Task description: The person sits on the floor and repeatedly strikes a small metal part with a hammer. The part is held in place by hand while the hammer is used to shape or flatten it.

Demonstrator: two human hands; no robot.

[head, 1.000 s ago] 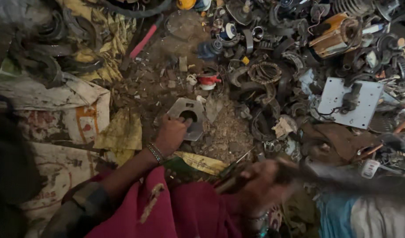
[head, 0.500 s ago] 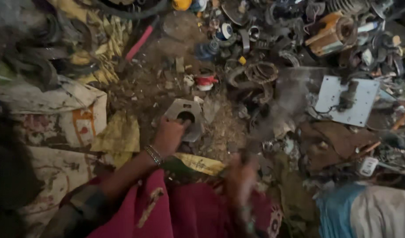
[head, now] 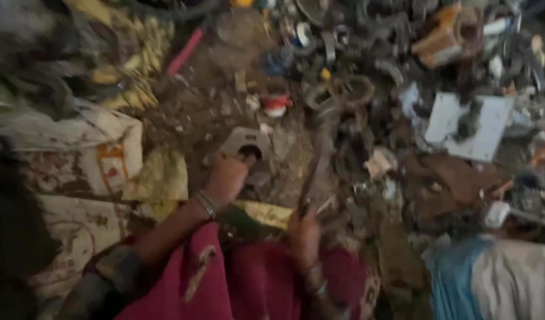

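**Over a scrap heap: left hand pins the bracket, right hand lifts a tool**

Below the camera, on dirt littered with metal junk, the left hand (head: 225,178) presses down on a grey bracket (head: 247,144) with a round hole. Its fingers curl over the near edge of the piece, closed against it, and bangles (head: 206,204) ring the wrist. The bracket lies flat at about 11 o'clock from the picture's centre, and it has not shifted from where it lay a second ago.

At 6 o'clock the right hand (head: 304,232) is closed around the lower end of a long dark tool (head: 320,157), which slants up toward 12 o'clock across the scrap. The tool is blurred, so its kind cannot be told. A second ago this hand was out at 4 o'clock, smeared by motion; half a second ago it had come in toward the middle; now it sits nearer the left hand, with the tool's upper end just right of the bracket.

A red cloth (head: 249,278) covers the lap at 6 o'clock. A white sack (head: 77,148) lies at 9 o'clock, with yellow paper (head: 160,178) beside it. A pale plate (head: 468,124) lies at 2 o'clock among the scrap, an orange part (head: 438,35) above it, and a pink stick (head: 183,53) sits at 11 o'clock.
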